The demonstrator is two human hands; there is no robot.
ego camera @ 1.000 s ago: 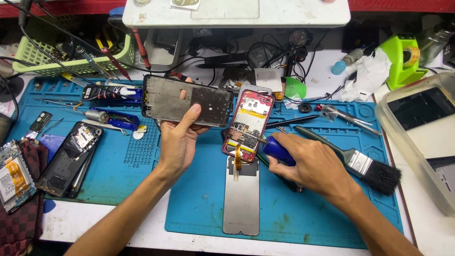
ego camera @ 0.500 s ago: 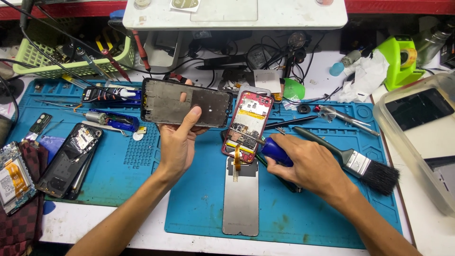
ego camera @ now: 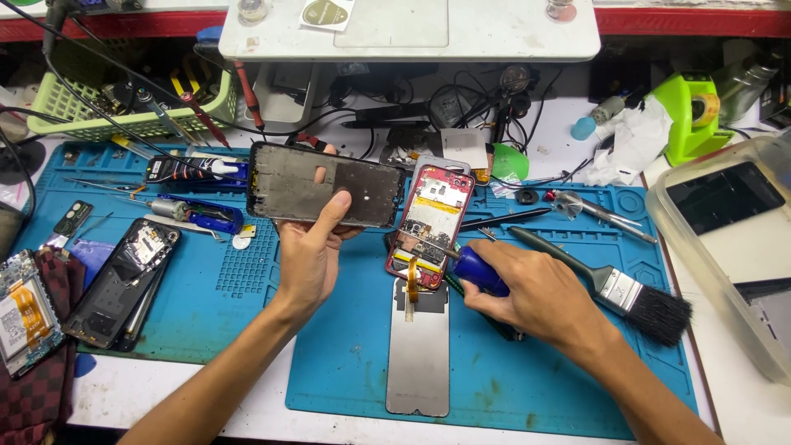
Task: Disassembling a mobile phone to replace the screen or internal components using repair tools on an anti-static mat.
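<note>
Blue mat [ego camera: 346, 371] covers our surface. Our left hand [ego camera: 309, 255] closes around the grey phone frame [ego camera: 325, 183], lifted above it. Our right hand [ego camera: 535, 297] grips a blue screwdriver [ego camera: 478, 270] on the red phone [ego camera: 430, 227]; we think its tip could slip and tear the orange flex cable [ego camera: 412, 280].

A white worktable [ego camera: 741, 395] fills the view, lit evenly from above. Two blue mats [ego camera: 511, 379] cover most of it. At the back a white shelf [ego camera: 494, 33] stands raised over a tangle of black cables [ego camera: 461, 103], with a red strip [ego camera: 692, 21] behind it. A green basket [ego camera: 91, 115] sits at the far left, a clear plastic tub [ego camera: 700, 247] at the right edge.
</note>
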